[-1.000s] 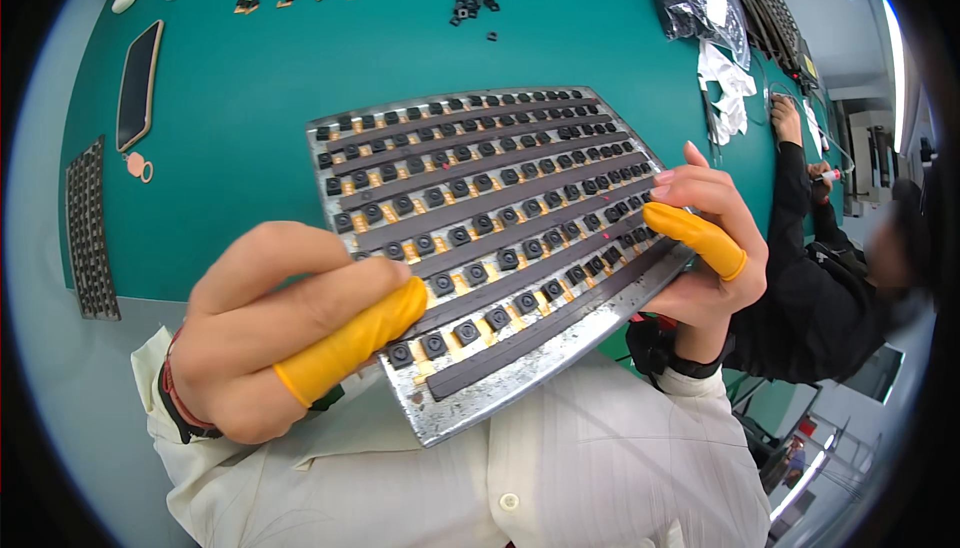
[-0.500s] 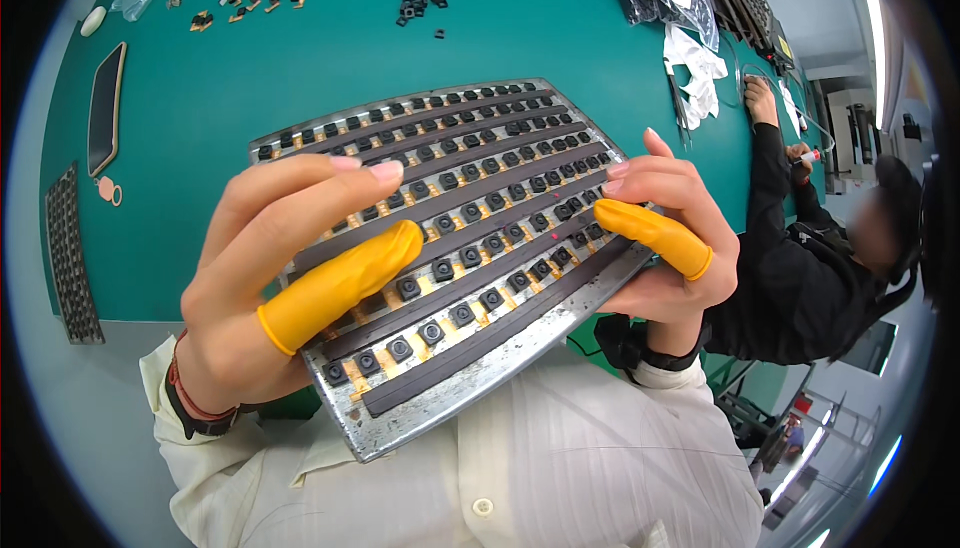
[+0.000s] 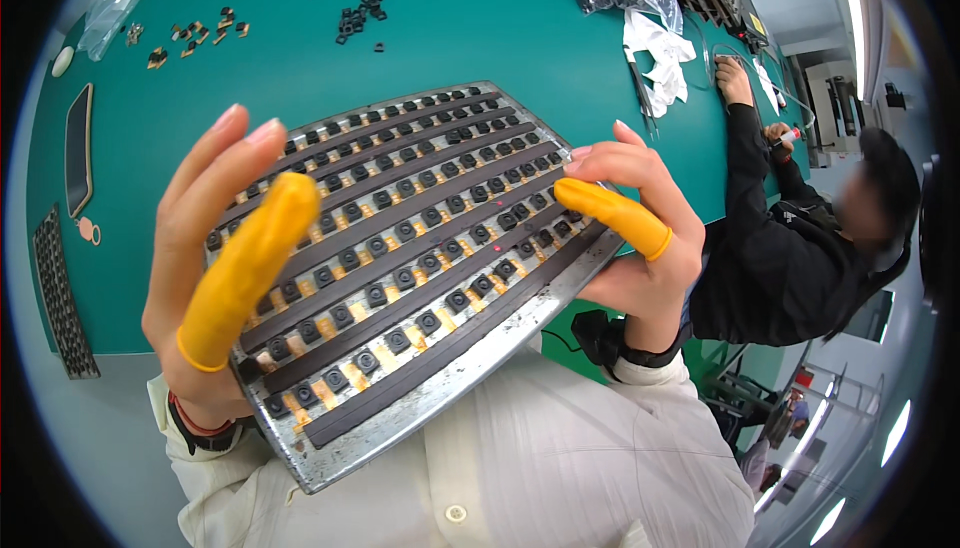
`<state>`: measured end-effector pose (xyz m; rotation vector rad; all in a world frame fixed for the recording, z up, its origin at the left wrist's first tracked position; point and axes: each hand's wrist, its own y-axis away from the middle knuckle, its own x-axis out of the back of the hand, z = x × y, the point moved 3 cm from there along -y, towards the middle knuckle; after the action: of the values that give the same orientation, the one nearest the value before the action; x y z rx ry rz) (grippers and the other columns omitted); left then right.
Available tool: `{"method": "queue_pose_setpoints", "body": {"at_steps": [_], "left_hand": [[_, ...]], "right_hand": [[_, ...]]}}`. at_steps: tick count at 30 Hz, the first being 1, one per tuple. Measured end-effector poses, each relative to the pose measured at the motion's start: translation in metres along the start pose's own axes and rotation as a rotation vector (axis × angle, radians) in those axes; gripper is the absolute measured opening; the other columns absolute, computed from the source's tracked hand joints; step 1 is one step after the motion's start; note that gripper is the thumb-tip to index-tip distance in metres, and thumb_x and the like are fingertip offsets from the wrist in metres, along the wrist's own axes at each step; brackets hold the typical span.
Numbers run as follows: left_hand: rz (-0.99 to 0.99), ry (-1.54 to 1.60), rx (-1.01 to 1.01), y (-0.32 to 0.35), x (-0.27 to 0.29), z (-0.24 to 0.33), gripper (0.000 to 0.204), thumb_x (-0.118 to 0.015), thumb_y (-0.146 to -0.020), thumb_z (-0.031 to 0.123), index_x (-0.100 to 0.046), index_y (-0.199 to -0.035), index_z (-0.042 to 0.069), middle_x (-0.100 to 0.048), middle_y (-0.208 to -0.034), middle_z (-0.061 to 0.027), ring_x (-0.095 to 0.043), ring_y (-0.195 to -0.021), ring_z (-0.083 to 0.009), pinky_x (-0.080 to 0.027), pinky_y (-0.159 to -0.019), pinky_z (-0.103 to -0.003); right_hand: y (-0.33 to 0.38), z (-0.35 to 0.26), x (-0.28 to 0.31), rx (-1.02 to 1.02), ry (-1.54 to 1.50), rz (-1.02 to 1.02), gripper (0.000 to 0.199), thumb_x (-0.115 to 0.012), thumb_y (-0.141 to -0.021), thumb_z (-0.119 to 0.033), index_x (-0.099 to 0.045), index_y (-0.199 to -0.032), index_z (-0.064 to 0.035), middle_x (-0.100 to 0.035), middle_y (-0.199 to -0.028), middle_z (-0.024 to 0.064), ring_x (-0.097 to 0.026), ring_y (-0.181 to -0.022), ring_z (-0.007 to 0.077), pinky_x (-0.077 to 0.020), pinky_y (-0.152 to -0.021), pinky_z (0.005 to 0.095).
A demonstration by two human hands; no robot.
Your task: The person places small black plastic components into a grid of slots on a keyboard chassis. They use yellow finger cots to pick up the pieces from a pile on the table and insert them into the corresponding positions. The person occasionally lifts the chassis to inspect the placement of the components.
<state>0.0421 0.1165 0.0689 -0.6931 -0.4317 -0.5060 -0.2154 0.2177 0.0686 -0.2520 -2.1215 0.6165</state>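
your left hand [image 3: 215, 278] is gripping the metal keyboard plate [image 3: 400, 258] by its left edge, fingers spread, yellow cot on the thumb | your right hand [image 3: 635, 238] is clamping the right edge | plate is tilting over your shirt | loose black keycaps [image 3: 360, 8] are sitting on the green table [image 3: 480, 48] | a phone [image 3: 77, 148] is lying far left

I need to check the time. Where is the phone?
In the head view the phone lies on the green table at the far left, beyond the left hand and just left of the metal tray.
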Motion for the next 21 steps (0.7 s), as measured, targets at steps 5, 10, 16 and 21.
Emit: {"method": "queue_pose_setpoints", "body": {"at_steps": [5,10,16,21], "left_hand": [[0.017,0.036,-0.081,0.0,0.004,-0.011,0.048,-0.071,-0.081,0.023,-0.064,-0.123,0.002,-0.058,-0.13,-0.0234,-0.049,-0.13,-0.0409,-0.04,-0.109,-0.049],[0.081,0.032,0.039,0.001,0.001,-0.005,0.048,-0.065,-0.088,0.027,-0.058,-0.129,0.005,-0.058,-0.128,-0.0248,-0.052,-0.126,-0.0415,-0.044,-0.106,-0.049],[0.127,-0.057,0.025,-0.004,-0.002,0.007,0.041,-0.061,-0.092,0.023,-0.056,-0.131,0.012,-0.059,-0.125,-0.0229,-0.055,-0.122,-0.0394,-0.048,-0.103,-0.047],[0.17,-0.02,0.058,-0.004,-0.009,0.01,0.034,-0.058,-0.095,0.02,-0.057,-0.128,0.013,-0.059,-0.125,-0.0211,-0.056,-0.121,-0.0362,-0.048,-0.103,-0.046]], "right_hand": [[0.009,0.014,0.005,-0.061,0.057,-0.048,0.046,-0.086,-0.056,-0.012,-0.072,-0.099,-0.0027,-0.067,-0.107,0.0095,-0.067,-0.101,0.0272,-0.0455,-0.101,0.0508],[0.003,-0.001,0.0,-0.015,-0.001,-0.196,0.046,-0.083,-0.057,-0.008,-0.07,-0.101,-0.0002,-0.065,-0.11,0.0119,-0.064,-0.105,0.0303,-0.0464,-0.099,0.0508],[-0.006,-0.006,-0.002,0.036,-0.101,-0.273,0.043,-0.077,-0.059,0.001,-0.067,-0.1,0.0018,-0.064,-0.111,0.0136,-0.063,-0.105,0.0323,-0.0467,-0.098,0.0505],[-0.006,-0.006,-0.007,0.013,-0.11,-0.311,0.041,-0.074,-0.059,0.004,-0.067,-0.099,0.002,-0.065,-0.11,0.0134,-0.063,-0.105,0.0323,-0.0458,-0.098,0.0505]]}}
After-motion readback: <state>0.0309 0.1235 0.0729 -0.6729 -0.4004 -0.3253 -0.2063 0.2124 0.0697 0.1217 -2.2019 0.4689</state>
